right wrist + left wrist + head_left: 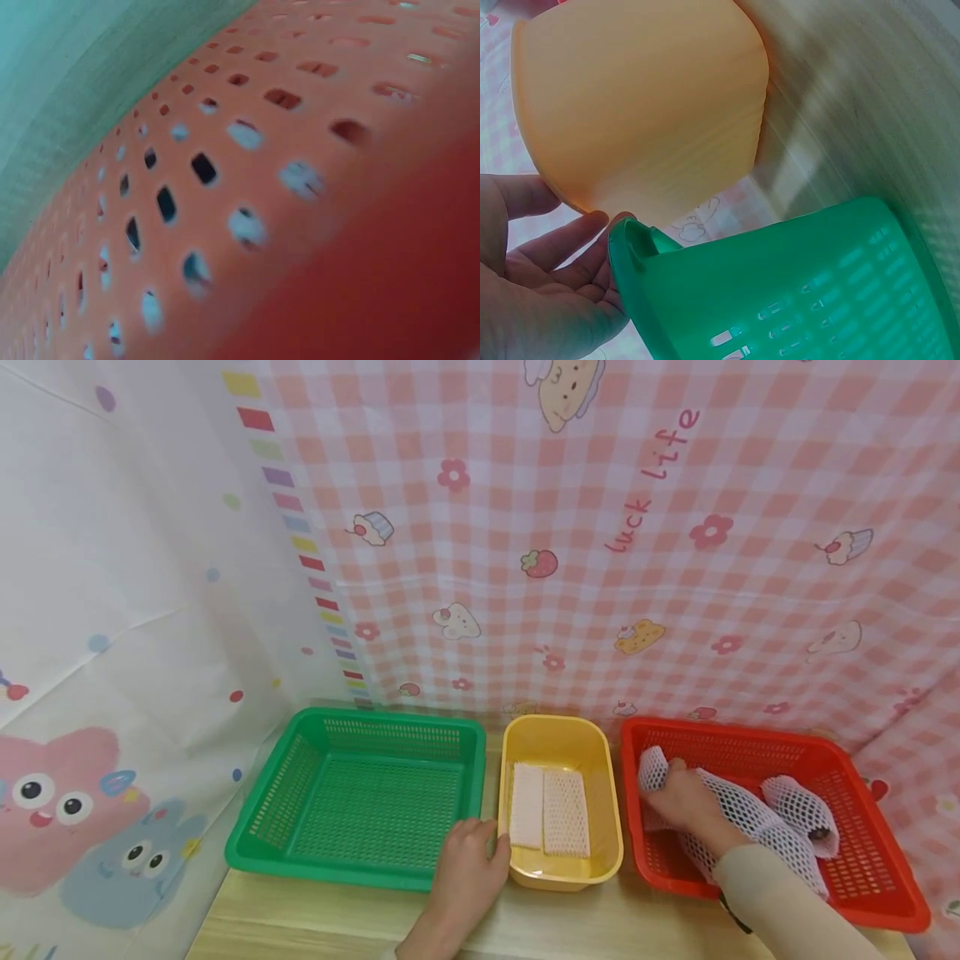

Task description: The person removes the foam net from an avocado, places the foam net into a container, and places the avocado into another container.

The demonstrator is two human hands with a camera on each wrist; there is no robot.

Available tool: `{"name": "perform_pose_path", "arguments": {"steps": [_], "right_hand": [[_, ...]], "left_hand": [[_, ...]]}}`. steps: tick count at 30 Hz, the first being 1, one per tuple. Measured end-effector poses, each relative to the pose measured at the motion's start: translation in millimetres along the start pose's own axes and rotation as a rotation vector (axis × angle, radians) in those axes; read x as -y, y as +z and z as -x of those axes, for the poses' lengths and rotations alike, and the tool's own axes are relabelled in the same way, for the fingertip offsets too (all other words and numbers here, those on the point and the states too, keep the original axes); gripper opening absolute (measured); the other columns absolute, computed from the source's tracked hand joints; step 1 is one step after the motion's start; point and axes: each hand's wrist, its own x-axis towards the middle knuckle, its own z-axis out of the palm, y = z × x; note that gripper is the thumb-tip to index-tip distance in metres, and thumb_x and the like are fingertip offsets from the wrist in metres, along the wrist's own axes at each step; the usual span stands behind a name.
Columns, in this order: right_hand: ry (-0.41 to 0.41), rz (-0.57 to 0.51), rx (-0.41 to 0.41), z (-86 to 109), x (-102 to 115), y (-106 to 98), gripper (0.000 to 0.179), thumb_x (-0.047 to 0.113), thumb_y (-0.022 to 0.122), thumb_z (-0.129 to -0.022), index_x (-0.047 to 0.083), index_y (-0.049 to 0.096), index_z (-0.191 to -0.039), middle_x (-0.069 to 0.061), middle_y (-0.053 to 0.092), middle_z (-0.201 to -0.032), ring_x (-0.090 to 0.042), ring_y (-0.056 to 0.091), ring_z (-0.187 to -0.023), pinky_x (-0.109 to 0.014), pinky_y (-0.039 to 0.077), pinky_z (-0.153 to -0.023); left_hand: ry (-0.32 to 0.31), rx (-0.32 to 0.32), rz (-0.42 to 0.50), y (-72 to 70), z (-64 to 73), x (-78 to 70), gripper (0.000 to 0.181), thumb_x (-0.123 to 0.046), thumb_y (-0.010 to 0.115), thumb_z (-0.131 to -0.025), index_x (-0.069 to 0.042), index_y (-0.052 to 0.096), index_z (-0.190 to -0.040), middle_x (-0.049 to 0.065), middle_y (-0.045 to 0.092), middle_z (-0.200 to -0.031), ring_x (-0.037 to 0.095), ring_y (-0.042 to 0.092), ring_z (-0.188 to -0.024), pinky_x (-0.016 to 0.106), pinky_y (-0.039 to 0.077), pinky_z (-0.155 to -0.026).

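My left hand (468, 864) rests at the adjoining rims of the green basket (356, 878) and the yellow bin (617, 827). Its fingers are loosely bent, fingertips at the green rim and thumb by the yellow one. Inside the red basket (885, 893), my right hand (686, 797) grips a white foam-net-wrapped item (652, 767) near the left wall. The fingertips are hidden. Beside that hand lie a long net-wrapped item (750, 814) and a shorter net sleeve (802, 806) with something dark at its end. The right wrist view shows only the basket's perforated wall (247, 180).
Two flat foam net sleeves, one pale pink (527, 806) and one cream (566, 814), lie side by side in the yellow bin. The three containers stand in a row on a wooden table (300, 914). A pink checked cloth (495, 602) hangs right behind them.
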Motion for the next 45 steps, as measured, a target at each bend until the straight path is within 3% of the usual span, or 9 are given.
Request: {"name": "perform_pose_path", "arguments": {"steps": [10,24,33,40,45], "right_hand": [[-0.01,-0.078,-0.048,7.2,-1,-14,0.087,0.036,0.069,-0.092,-0.024,0.031,-0.141,-0.043,0.055,-0.126,-0.051,0.061,-0.109,-0.067,0.052,-0.094],[-0.044,-0.176,-0.13,27.3,-1,-27,0.086,0.034,0.071,-0.093,-0.018,0.031,-0.15,-0.04,0.052,-0.136,-0.051,0.06,-0.113,-0.067,0.053,-0.093],[-0.035,-0.331,-0.205,47.5,0,-43,0.085,0.037,0.068,-0.097,-0.011,0.029,-0.155,-0.037,0.052,-0.138,-0.048,0.062,-0.113,-0.063,0.055,-0.091],[-0.055,-0.356,-0.248,67.5,-1,-48,0.083,0.035,0.069,-0.098,-0.01,0.03,-0.155,-0.036,0.051,-0.14,-0.048,0.06,-0.113,-0.065,0.053,-0.093],[-0.096,-0.37,-0.288,82.0,0,-51,0.082,0.032,0.074,-0.096,-0.01,0.033,-0.154,-0.034,0.054,-0.137,-0.045,0.061,-0.112,-0.056,0.055,-0.087]], "left_hand": [[-0.008,-0.001,0.003,-0.2,0.3,-1.2,0.021,-0.006,0.076,-0.089,0.011,0.076,-0.1,0.019,0.074,-0.09,0.029,0.069,-0.086,0.043,0.059,-0.078],[-0.051,0.025,0.027,-0.1,2.6,-1.1,0.024,-0.009,0.075,-0.091,0.011,0.076,-0.104,0.021,0.075,-0.096,0.031,0.07,-0.092,0.044,0.061,-0.081],[-0.044,0.011,0.043,-1.1,2.1,-1.3,0.023,-0.009,0.076,-0.091,0.01,0.076,-0.104,0.02,0.075,-0.098,0.031,0.07,-0.093,0.045,0.06,-0.081],[-0.046,0.008,0.04,-0.9,2.2,-1.3,0.022,-0.008,0.076,-0.09,0.01,0.076,-0.103,0.019,0.075,-0.098,0.03,0.07,-0.093,0.045,0.06,-0.081],[-0.042,0.0,0.041,0.1,2.5,-0.5,0.022,-0.008,0.076,-0.09,0.009,0.076,-0.103,0.018,0.075,-0.097,0.029,0.07,-0.092,0.044,0.06,-0.08]]}}
